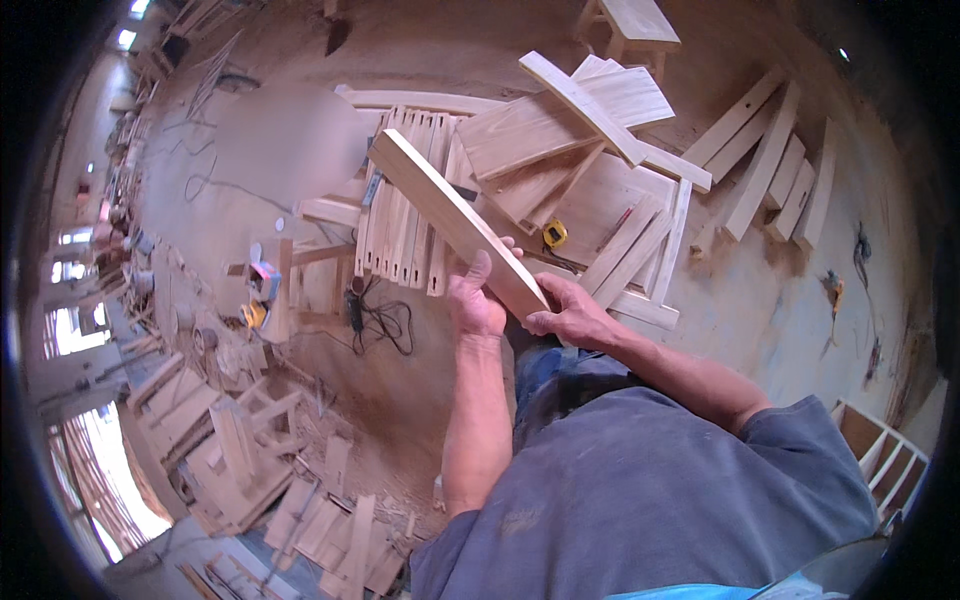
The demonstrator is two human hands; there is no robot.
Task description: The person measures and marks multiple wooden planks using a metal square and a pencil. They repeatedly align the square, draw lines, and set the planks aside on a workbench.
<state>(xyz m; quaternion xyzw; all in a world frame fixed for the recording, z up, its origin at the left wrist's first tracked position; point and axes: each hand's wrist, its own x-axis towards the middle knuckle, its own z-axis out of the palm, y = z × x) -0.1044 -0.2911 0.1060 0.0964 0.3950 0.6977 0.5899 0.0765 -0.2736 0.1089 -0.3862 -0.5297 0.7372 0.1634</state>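
Observation:
In front of my body I hold a squared wooden beam (445, 210) on a slant, its far end up and to the left. My left hand (480, 298) is closed under and around its lower part, thumb along the near side. Around the end nearest me, my right hand (568, 312) is closed, with the thumb by the end face. Beyond the beam, slotted wooden slats (405, 240) lie side by side on the wooden work table (655, 308). A yellow tape measure (554, 233) rests to the right of the beam, near a red pencil-like stick (613, 228).
Wide boards (520, 135) are piled at the table's far side. Long planks (765, 165) lie on the floor to the right, near a power cord (862, 245). At left are a coiled black cable (385, 325) and heaped wooden offcuts (230, 450). A stool (632, 22) stands far back.

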